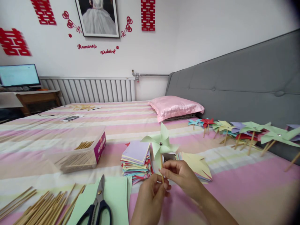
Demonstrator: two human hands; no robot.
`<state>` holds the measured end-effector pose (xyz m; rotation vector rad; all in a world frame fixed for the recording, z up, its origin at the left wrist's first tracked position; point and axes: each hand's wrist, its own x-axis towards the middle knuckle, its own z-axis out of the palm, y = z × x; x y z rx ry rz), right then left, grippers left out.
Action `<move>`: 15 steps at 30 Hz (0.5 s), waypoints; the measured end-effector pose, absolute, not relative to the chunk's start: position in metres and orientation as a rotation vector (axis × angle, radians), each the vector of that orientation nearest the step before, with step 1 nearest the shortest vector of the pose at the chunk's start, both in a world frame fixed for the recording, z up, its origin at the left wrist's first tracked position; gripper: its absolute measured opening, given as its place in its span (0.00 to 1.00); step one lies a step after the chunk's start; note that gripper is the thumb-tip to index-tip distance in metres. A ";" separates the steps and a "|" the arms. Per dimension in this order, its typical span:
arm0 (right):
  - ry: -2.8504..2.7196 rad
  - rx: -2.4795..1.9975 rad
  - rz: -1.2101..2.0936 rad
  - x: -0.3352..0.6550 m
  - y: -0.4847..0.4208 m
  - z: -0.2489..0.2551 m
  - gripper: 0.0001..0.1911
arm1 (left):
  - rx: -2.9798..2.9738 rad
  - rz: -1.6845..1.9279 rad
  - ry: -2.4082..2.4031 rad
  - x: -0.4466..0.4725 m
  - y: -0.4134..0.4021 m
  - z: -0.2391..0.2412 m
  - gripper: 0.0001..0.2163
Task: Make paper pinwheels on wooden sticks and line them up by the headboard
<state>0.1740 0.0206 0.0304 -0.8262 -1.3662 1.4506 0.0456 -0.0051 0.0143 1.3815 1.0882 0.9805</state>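
Observation:
A pale green paper pinwheel point(161, 139) stands upright in front of me on a thin wooden stick, with a dark round pin at its centre. My left hand point(153, 195) grips the lower part of the stick, fingers wrapped round it. Just above, my right hand point(178, 173) pinches the same stick between thumb and fingers. Behind my hands lies a stack of coloured paper squares point(136, 161). To the right of it are yellow paper squares with cut corners point(197, 164), partly hidden by my right hand.
Scissors point(99, 200) lie on green paper sheets point(117, 197) at the front. Loose wooden sticks point(44, 207) are at front left, behind them a clear plastic box point(77, 156) of sticks. Several finished pinwheels point(253, 128) line the grey headboard point(234, 81). A pink pillow point(175, 106) lies farther back.

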 end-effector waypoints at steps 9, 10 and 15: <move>-1.380 -0.845 1.454 0.174 0.026 0.024 0.14 | 1.427 0.984 1.074 0.046 -0.005 0.013 0.05; -1.387 -0.845 1.454 0.175 0.027 0.023 0.14 | 1.431 0.982 1.075 0.046 -0.005 0.012 0.05; -1.404 -0.879 1.385 0.176 0.025 0.026 0.12 | 1.471 0.981 1.105 0.046 -0.004 0.009 0.04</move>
